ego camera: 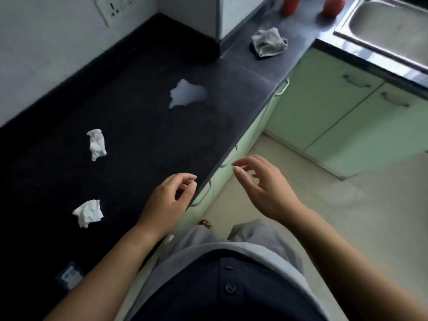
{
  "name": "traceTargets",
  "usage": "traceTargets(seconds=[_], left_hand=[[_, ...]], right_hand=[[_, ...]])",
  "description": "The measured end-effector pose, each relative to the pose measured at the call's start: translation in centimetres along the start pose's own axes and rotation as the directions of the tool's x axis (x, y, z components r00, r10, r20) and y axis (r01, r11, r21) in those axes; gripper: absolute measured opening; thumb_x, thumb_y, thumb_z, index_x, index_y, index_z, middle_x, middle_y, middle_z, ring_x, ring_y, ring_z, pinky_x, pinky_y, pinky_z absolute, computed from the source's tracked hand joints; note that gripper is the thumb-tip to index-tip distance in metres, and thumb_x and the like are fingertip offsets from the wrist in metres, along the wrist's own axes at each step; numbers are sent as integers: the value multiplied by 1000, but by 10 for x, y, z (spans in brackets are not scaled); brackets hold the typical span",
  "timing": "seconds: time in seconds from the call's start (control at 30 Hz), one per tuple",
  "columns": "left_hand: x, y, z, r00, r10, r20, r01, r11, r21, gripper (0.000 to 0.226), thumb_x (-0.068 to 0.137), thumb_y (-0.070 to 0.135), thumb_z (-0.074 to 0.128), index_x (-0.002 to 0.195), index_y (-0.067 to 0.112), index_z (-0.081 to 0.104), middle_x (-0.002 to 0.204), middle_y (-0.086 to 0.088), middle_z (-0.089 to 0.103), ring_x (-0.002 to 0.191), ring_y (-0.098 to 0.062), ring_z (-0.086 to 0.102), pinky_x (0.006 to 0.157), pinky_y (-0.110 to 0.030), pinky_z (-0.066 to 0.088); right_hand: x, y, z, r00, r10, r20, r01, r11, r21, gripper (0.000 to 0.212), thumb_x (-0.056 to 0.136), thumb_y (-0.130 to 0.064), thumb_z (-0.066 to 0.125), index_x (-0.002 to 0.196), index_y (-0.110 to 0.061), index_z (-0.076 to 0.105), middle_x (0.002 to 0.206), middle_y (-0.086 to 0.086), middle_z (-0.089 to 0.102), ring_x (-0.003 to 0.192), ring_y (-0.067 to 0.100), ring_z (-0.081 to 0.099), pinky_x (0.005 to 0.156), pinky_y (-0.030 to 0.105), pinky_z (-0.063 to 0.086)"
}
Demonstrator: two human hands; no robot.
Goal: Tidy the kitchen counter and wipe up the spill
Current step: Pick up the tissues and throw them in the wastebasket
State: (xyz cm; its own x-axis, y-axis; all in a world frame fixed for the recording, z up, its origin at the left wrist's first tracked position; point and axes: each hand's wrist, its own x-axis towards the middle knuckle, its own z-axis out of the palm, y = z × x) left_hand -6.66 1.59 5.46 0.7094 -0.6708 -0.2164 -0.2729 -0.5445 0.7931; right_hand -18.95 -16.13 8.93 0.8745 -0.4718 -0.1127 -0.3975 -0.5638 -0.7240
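Note:
A dark kitchen counter (pixel 139 140) runs from lower left to upper right. A whitish spill (pixel 187 93) lies in its middle. Two crumpled white paper wads sit on the left part, one (pixel 96 144) farther and one (pixel 88 213) nearer. A crumpled grey cloth (pixel 269 42) lies farther along, near the counter's front edge. My left hand (pixel 169 200) hovers over the counter's front edge, fingers loosely curled, holding nothing. My right hand (pixel 261 184) floats off the counter over the floor, fingers relaxed and empty.
Two red containers (pixel 290 4) (pixel 333 5) stand at the far end beside a steel sink (pixel 389 31). A wall socket (pixel 115 8) is at upper left. Green cabinets (pixel 324 107) sit below. A small blue-edged object (pixel 69 275) lies at the near left.

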Motion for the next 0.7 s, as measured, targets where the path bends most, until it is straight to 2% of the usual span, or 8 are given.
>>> traceTargets(seconds=[0.13,0.27,0.33,0.5,0.6,0.7], left_hand=[[26,-34,-18,973,-214,-81,219,974,54,26,92,35,49,114,24,59,112,9,57,104,-7,54,83,-23,42],[26,-79,-23,906,-344,-246,388,907,165,33,92,34,48,120,19,55,123,0,55,111,-17,53,91,-34,45],[23,-93,-24,863,-369,-346,456,863,218,41,89,35,44,125,15,53,128,-5,53,116,-25,52,95,-41,45],[25,-103,-14,702,-447,-554,633,749,196,47,89,34,46,129,10,50,132,-14,52,121,-31,50,97,-43,43],[28,-106,0,646,-496,-581,704,682,201,54,89,41,35,132,12,48,138,-14,48,124,-31,48,98,-47,43],[30,-113,18,608,-538,-584,748,635,194,56,92,44,30,140,17,37,148,-11,37,135,-29,36,106,-52,33]], right_hand=[[78,-22,3,973,-155,171,159,987,-13,33,91,-44,44,108,-21,61,106,-9,57,90,4,54,73,12,40],[145,-42,26,879,-289,381,309,951,7,36,90,-46,47,110,-21,60,108,-9,55,95,6,55,81,22,46],[176,-55,43,796,-343,498,394,919,5,36,90,-47,47,112,-22,59,110,-10,55,97,5,54,83,23,46],[231,-84,91,556,-474,683,584,807,86,34,90,-41,52,113,-16,59,114,-1,58,100,13,57,84,22,44],[256,-101,128,392,-524,756,709,696,115,38,91,-42,50,116,-15,57,117,1,56,100,17,56,86,28,46],[279,-117,169,274,-521,809,803,587,105,42,90,-44,49,121,-17,53,125,2,51,110,20,51,89,32,44]])
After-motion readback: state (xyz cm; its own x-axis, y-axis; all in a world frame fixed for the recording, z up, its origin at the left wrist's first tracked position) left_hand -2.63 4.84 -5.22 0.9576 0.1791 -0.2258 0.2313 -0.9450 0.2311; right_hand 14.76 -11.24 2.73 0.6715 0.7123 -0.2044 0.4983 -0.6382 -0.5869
